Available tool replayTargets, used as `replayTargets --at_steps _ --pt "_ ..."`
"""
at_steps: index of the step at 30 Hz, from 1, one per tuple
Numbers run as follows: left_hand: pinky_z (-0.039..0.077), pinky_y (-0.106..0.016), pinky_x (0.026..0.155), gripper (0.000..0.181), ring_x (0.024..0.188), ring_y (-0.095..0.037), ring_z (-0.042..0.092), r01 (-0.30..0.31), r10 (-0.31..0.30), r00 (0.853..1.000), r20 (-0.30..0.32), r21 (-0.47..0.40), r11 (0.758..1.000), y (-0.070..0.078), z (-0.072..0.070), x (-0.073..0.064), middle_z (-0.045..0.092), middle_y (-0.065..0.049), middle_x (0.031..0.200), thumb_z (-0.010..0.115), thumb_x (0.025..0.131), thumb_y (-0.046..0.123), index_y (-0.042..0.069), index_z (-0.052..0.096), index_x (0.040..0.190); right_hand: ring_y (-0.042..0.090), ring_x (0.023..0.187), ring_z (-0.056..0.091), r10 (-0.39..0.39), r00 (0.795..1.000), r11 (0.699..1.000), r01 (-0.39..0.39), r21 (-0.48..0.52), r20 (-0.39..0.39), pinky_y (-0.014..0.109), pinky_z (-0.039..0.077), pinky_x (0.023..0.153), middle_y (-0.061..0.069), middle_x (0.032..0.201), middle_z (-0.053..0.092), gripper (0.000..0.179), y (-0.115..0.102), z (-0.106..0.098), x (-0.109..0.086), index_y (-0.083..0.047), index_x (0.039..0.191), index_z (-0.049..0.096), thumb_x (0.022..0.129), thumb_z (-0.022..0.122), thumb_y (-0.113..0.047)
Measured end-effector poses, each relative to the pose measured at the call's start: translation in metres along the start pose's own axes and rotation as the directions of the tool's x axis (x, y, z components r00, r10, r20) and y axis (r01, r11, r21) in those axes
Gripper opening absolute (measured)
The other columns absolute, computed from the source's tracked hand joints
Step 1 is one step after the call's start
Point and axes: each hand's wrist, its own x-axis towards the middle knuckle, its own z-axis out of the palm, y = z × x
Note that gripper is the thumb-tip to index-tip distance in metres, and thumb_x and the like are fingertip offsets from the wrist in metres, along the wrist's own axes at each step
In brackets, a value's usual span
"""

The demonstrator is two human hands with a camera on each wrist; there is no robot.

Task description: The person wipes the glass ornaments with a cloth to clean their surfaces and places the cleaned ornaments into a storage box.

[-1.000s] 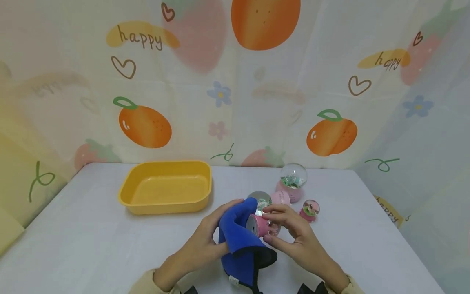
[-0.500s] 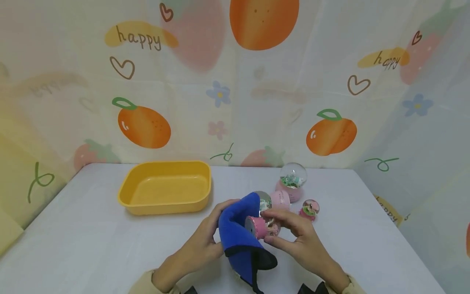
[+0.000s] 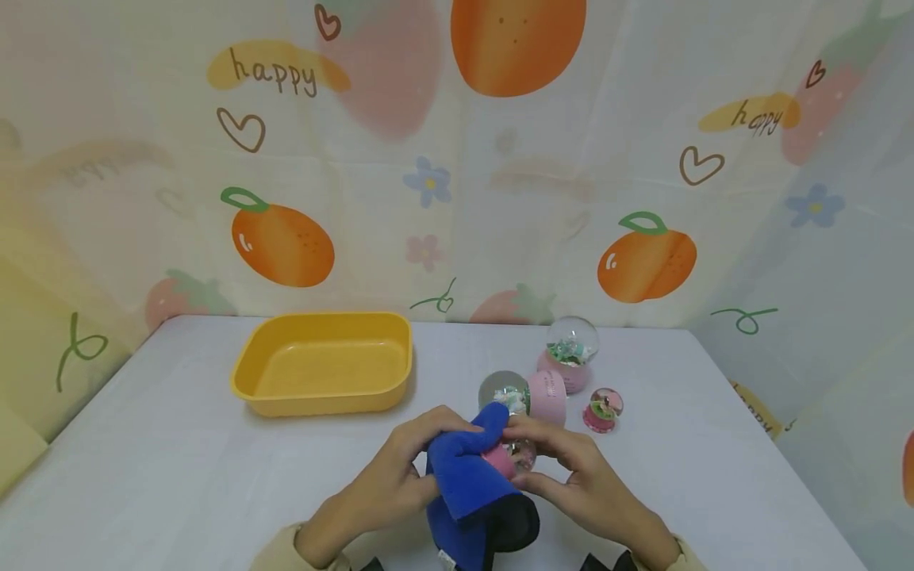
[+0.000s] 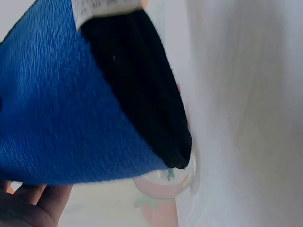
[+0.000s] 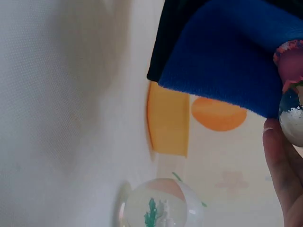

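My left hand [image 3: 396,472] grips a blue cloth [image 3: 467,480] with black edging, which hangs in folds over the front of the table. In my right hand [image 3: 585,476], a small snow globe [image 3: 524,454] with a pink base is held between thumb and fingers, lying on its side. The cloth wraps against the globe's base and hides its underside. In the right wrist view, the clear dome of the small snow globe [image 5: 293,118] rests against the fingertips, with the blue cloth [image 5: 227,56] touching its pink base. The left wrist view shows mostly the blue cloth [image 4: 61,104].
Just beyond my hands a larger snow globe [image 3: 546,396] lies on its side. Another large one [image 3: 564,373] stands upright behind it, and a tiny one [image 3: 603,410] stands to the right. A yellow tray [image 3: 321,403] sits at the back left of the white table [image 3: 178,460].
The cloth has moved onto the small globe's base, covering the grey underside that showed earlier. The cloth's upper fold has dropped, and both hands sit slightly lower around it.
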Motion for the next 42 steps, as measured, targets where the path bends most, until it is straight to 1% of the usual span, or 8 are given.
replayTargets --at_steps 5,12,20,25,28,32,36,42 --pt "0.055 -0.031 0.094 0.040 0.108 -0.017 0.065 0.056 -0.056 0.998 -0.011 -0.023 0.998 0.000 -0.002 0.000 0.068 -0.012 0.120 0.059 0.089 -0.008 0.010 0.056 0.125 0.006 0.131 0.053 0.001 1.000 1.000 -0.001 -0.010 0.001 0.021 0.049 0.102 0.012 0.136 0.061 0.053 -0.001 -0.001 0.000 -0.004 0.134 0.056 0.085 0.068 0.011" --pt "0.054 -0.030 0.096 0.051 0.116 -0.014 0.060 0.086 -0.082 0.995 0.051 -0.073 0.994 -0.001 -0.001 0.001 0.058 -0.013 0.134 0.066 0.091 0.002 0.012 0.047 0.137 0.006 0.127 0.055 0.018 0.999 1.000 -0.018 0.009 -0.049 0.020 0.048 0.102 0.009 0.135 0.061 0.055 -0.001 0.000 0.000 0.000 0.135 0.054 0.083 0.068 0.013" --pt "0.054 -0.032 0.096 0.046 0.114 -0.017 0.060 0.032 -0.033 0.999 0.038 0.008 0.999 -0.001 -0.001 0.001 0.061 -0.011 0.129 0.056 0.092 -0.008 0.011 0.049 0.133 0.005 0.123 0.057 0.058 0.996 0.998 -0.059 -0.021 -0.067 0.021 0.052 0.097 0.009 0.132 0.062 0.053 -0.003 0.000 -0.001 -0.004 0.133 0.056 0.084 0.069 0.010" --pt "0.054 -0.029 0.096 0.043 0.114 -0.016 0.062 0.095 -0.095 0.994 0.044 0.014 0.995 -0.002 -0.005 0.001 0.062 -0.010 0.131 0.058 0.095 -0.001 0.013 0.048 0.135 0.006 0.111 0.059 0.085 0.992 0.996 -0.088 -0.029 -0.096 0.021 0.055 0.089 0.007 0.127 0.064 0.052 -0.004 0.000 -0.001 -0.007 0.131 0.059 0.083 0.071 0.009" --pt "0.053 -0.028 0.097 0.045 0.114 -0.015 0.061 0.124 -0.124 0.992 0.036 -0.013 0.992 -0.002 -0.007 0.001 0.061 -0.008 0.132 0.062 0.095 0.006 0.015 0.047 0.137 0.007 0.106 0.059 0.066 0.989 0.997 -0.070 -0.025 -0.133 0.019 0.055 0.086 0.007 0.122 0.065 0.054 -0.004 0.000 0.000 -0.006 0.129 0.060 0.080 0.073 0.011" --pt "0.051 -0.030 0.101 0.047 0.116 -0.016 0.059 0.096 -0.096 0.995 0.015 -0.022 0.995 -0.003 -0.007 0.001 0.059 -0.006 0.133 0.063 0.095 0.006 0.015 0.046 0.138 0.008 0.101 0.060 -0.021 0.982 1.000 0.019 -0.013 -0.186 0.017 0.054 0.082 0.008 0.117 0.066 0.056 0.001 -0.001 0.002 -0.001 0.125 0.061 0.073 0.077 0.014" --pt "0.049 -0.030 0.104 0.046 0.119 -0.016 0.057 0.073 -0.073 0.997 -0.008 -0.009 0.997 -0.002 -0.007 0.002 0.059 -0.006 0.133 0.062 0.095 0.005 0.015 0.047 0.138 0.008 0.096 0.061 -0.044 0.976 0.999 0.040 -0.022 -0.214 0.017 0.055 0.078 0.008 0.111 0.069 0.057 0.002 -0.001 0.003 -0.001 0.120 0.064 0.068 0.082 0.013" --pt "0.049 -0.030 0.104 0.051 0.124 -0.017 0.056 0.143 -0.143 0.989 0.037 0.003 0.990 0.001 -0.005 0.002 0.056 -0.002 0.139 0.061 0.096 0.012 0.021 0.043 0.142 0.011 0.099 0.065 -0.138 0.968 0.990 0.135 -0.029 -0.209 0.018 0.057 0.077 0.013 0.109 0.070 0.056 0.007 0.002 0.003 -0.002 0.118 0.066 0.067 0.087 0.006"
